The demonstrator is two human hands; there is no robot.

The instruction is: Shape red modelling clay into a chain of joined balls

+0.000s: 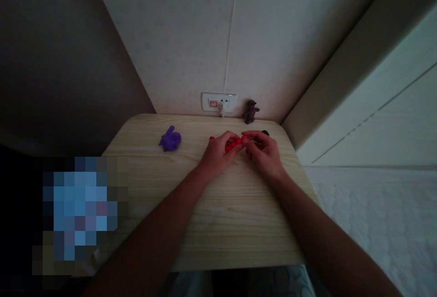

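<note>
Both hands meet over the far part of the table around a red lumpy piece (234,144) that looks like modelling clay. My left hand (217,152) is closed around its left part, with thumb and fingers partly covering it. The other end is pinched between the thumb and fingers of my right hand (264,153). A small red bit (212,138) shows just left of my left hand. Behind my right hand, a dark round thing (265,132) is mostly hidden.
On the light wooden table (239,224), a purple clay-like lump (170,139) lies to the left. A small brown figure (251,111) stands at the back edge by the wall. A wall socket (219,102) holds a white plug. A pixelated patch covers the lower left.
</note>
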